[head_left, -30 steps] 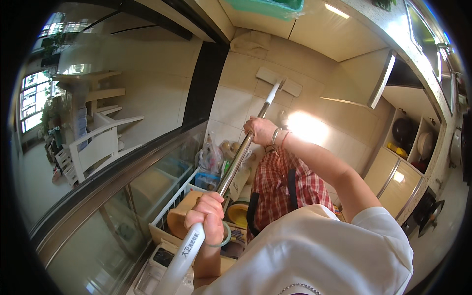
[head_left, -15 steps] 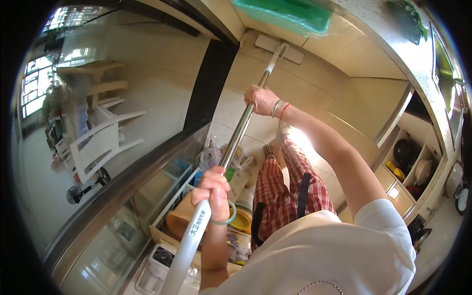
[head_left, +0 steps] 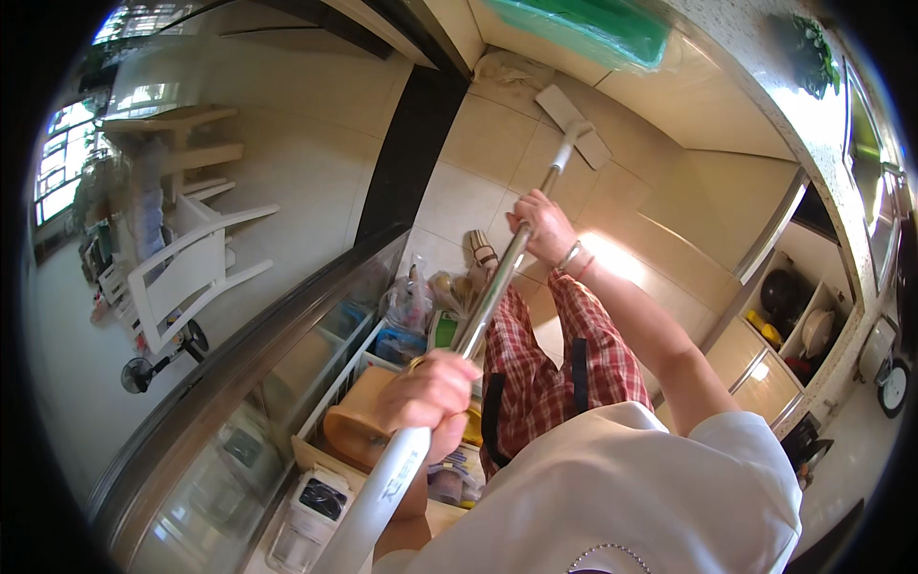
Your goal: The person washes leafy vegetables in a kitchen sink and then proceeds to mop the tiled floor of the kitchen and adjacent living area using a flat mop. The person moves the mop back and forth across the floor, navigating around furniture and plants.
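Note:
A flat mop (head_left: 490,316) slants across the view, its pole metal in the middle and white at both ends. Its white rectangular head (head_left: 557,103) lies on the tiled floor near the far cabinets. Lower on the pole, close to my body, my left hand (head_left: 430,397) is wrapped around the grip, slightly blurred. Farther along, my right hand (head_left: 543,228) closes around the metal part, a bracelet on its wrist. My legs in red checked trousers (head_left: 612,359) are below the pole.
A pale cloth or bag (head_left: 512,69) lies at the far floor edge. Glass sliding panels (head_left: 220,478) run along the left. Beside my legs stand plastic bags (head_left: 408,298) and a crate with an orange container (head_left: 359,421). Cabinets (head_left: 717,206) and open shelves (head_left: 789,316) line the right.
The mop head has moved right and nearer, turning from almost level to a slant. Both hands have come nearer my body and rightward with the pole. One foot shows farther forward.

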`<action>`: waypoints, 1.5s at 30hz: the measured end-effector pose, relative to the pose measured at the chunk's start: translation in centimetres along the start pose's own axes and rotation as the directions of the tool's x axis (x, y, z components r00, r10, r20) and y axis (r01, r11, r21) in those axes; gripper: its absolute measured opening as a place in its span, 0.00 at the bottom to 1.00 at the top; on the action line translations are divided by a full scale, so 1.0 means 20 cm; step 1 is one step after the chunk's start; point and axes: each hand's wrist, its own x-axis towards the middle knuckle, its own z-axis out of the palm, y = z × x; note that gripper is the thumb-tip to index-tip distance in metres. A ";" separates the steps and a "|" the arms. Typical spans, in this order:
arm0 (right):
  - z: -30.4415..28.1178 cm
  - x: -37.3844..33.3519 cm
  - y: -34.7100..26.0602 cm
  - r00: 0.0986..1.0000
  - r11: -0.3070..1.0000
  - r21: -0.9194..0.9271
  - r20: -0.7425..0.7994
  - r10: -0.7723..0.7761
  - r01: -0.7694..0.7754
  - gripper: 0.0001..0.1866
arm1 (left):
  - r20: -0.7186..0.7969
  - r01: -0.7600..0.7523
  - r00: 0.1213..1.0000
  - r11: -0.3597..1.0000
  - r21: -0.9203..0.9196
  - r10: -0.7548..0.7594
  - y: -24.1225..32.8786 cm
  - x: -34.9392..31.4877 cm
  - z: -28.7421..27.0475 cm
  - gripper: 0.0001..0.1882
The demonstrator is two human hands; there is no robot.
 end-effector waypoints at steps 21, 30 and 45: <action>0.73 0.70 -0.72 0.893 0.991 0.124 0.438 -0.099 0.049 0.08 | -0.630 0.252 0.769 0.957 0.144 -0.108 0.16 0.02 -0.91 0.11; 0.34 0.44 -0.19 0.941 0.992 -0.058 0.314 0.123 -0.110 0.07 | -0.346 0.145 0.922 0.984 -0.105 -0.173 -0.18 0.13 -0.58 0.12; 0.54 0.72 -0.52 0.935 0.999 0.033 0.355 -0.010 -0.002 0.11 | -0.484 0.298 0.842 0.953 0.046 -0.240 0.06 0.13 -0.86 0.08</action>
